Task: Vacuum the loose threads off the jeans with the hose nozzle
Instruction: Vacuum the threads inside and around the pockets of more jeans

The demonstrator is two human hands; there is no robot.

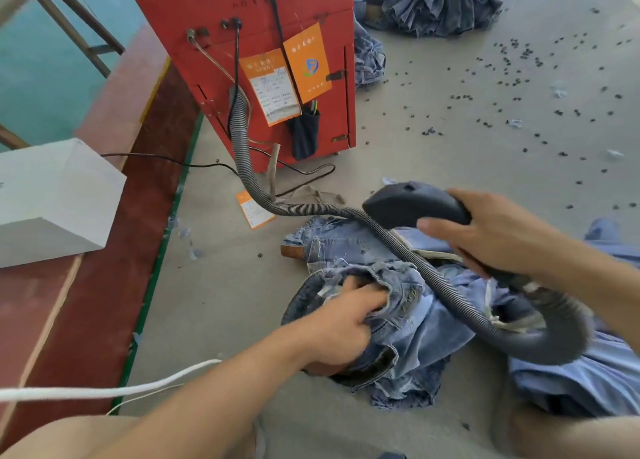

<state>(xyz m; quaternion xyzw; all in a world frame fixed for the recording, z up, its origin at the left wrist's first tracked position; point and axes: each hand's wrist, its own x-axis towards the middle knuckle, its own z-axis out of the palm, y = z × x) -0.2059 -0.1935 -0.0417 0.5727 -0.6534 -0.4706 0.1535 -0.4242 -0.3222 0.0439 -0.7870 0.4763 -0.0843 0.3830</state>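
The left hand [341, 323] has its fingers [367, 294] curled into the waistband opening of the jeans [408, 323], gripping the denim. The right hand [491, 236] wraps its fingers [438, 223] around the dark nozzle [412, 202], held just above the jeans. The ribbed hose [311, 209] loops from the nozzle across the garment to the red machine [304, 15]. The jeans lie crumpled on the grey desk [485, 139], strewn with dark thread bits [512, 60]
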